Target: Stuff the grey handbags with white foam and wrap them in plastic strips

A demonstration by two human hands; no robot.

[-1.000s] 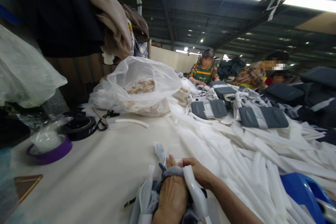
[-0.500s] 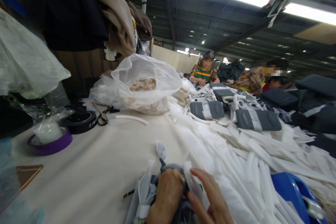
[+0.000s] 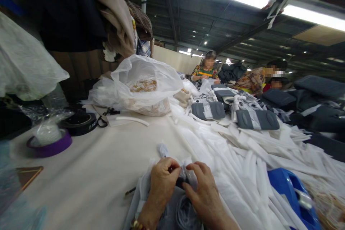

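Observation:
Low in the head view, a grey fabric bundle (image 3: 172, 210) lies on the pale table, with coiled grey strap and pieces in whitish wrapping on it. My left hand (image 3: 163, 178) rests over its far end, thumb and forefinger pinched together; whatever is between the fingertips is too small to make out. My right hand (image 3: 203, 187) is on the right side, thumb and forefinger apart around a white-wrapped piece (image 3: 191, 176), with fingertips close to or touching it. A small whitish wrapped tip (image 3: 163, 150) sticks out beyond my left hand.
White foam strips (image 3: 250, 172) heap along the right, with a blue container (image 3: 289, 196) among them. Grey wrapped pieces (image 3: 257, 119) lie farther back. Left are a purple tape roll (image 3: 50, 147), black tape (image 3: 81, 125) and a phone-like slab (image 3: 28, 178). A plastic bag (image 3: 145, 97) stands behind; co-workers (image 3: 206, 70) beyond.
My left hand has turned from a fist over the bundle to a fingertip pinch, uncovering the coiled strap. My right hand has moved slightly up and left, its fingers more curled. The view shifted slightly.

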